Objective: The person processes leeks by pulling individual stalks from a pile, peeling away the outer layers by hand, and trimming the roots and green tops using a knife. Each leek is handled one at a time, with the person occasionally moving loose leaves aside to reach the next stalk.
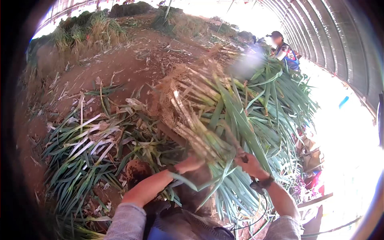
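A big heap of leeks (276,108) with long green leaves, pale soiled stalks and brown roots lies in front of me and to the right. My right hand (249,163) is closed around leek leaves at the near side of the heap, with a dark band on its wrist. My left hand (194,163) is at the lower ends of several tilted leek stalks (200,138); it is smeared by motion, and its fingers are partly hidden. To the left, a looser pile of leeks with whiter stalks (90,140) lies on the soil.
Brown bare soil (132,70) with scattered leaf scraps stretches ahead. Another person (286,54) is beyond the heap at the upper right. A ribbed tunnel wall (332,36) curves along the right. A dark cable (262,216) hangs below my right wrist.
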### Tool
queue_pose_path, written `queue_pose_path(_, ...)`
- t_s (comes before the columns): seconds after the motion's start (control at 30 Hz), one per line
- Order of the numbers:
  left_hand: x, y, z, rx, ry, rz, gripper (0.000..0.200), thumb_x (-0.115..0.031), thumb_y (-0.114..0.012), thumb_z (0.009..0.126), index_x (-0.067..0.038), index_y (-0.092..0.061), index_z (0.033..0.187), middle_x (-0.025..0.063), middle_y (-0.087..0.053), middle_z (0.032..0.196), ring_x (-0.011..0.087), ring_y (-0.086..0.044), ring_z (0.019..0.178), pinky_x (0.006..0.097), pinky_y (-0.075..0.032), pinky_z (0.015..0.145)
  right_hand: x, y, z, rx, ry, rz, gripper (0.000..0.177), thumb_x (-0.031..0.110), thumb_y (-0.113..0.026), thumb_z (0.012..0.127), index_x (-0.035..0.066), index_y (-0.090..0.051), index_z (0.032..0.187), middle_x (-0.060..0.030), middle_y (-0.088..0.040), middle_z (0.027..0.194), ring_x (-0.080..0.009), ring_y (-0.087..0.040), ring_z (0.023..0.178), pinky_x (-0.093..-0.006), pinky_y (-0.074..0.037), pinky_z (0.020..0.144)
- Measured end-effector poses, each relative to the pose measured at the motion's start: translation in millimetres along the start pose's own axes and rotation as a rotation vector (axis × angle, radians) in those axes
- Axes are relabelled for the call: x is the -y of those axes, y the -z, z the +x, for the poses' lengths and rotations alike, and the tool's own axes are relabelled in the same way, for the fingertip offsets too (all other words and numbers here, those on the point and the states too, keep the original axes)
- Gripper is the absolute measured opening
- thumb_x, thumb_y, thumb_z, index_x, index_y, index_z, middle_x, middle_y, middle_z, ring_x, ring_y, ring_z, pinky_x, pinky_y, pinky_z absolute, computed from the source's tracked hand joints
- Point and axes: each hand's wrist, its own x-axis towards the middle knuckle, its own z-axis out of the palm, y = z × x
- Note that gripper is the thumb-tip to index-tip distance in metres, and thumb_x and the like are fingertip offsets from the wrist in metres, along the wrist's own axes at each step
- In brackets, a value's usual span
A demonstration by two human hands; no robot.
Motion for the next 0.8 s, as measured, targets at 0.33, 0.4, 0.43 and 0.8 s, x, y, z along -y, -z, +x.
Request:
queue_pose_path(0.33, -143, 157, 19, -0.426, 0.15, -0.474, 0.038, -0.038, -0.059, 0.094, -0.003, -0.061, 0.078, 0.0104, -0.064, 0.069, 0.0254, -0.062, 0.063, 0.0409, -0.047, 0.062, 9, 34, 2, -0.176, -0.319, 0.997, 0.026, 0.025, -0.062, 0.092, 0.001, -0.062, 0.102, -0.0104, -0.068, 0.078, -0.0127, -0.056, 0.052, -0.0294, -0.041, 0.041)
queue_pose_path(0.4, -134, 163, 53, -0.387, 0.167, -0.504, 0.04, -0.042, -0.062, 0.093, -0.003, -0.062, 0.094, 0.0097, -0.066, 0.081, 0.0193, -0.063, 0.072, 0.0359, -0.051, 0.064, -5, 27, -4, 0.122, -0.424, 0.678, 0.024, 0.023, -0.065, 0.091, 0.002, -0.063, 0.101, -0.0093, -0.066, 0.07, -0.0131, -0.057, 0.052, -0.0289, -0.041, 0.041)
queue_pose_path(0.43, -137, 164, 64, -0.346, 0.19, -0.534, 0.048, -0.046, -0.066, 0.092, -0.002, -0.063, 0.11, 0.0091, -0.068, 0.093, 0.0132, -0.064, 0.082, 0.0308, -0.054, 0.067, 2, 23, -14, 0.101, -0.361, 0.566, 0.029, 0.028, -0.066, 0.09, 0.0, -0.067, 0.086, -0.0078, -0.066, 0.068, -0.0133, -0.057, 0.05, -0.0284, -0.042, 0.044)
queue_pose_path(0.8, -142, 142, 114, -0.439, 0.145, -1.122, 0.06, -0.032, -0.077, 0.085, -0.008, -0.052, 0.133, 0.0056, -0.063, 0.123, 0.0204, -0.062, 0.109, 0.0383, -0.047, 0.099, -49, 3, -93, 0.072, -0.238, 0.406, 0.025, 0.027, -0.069, 0.092, 0.003, -0.065, 0.095, 0.0009, -0.061, 0.072, -0.0078, -0.058, 0.066, -0.0263, -0.047, 0.06)
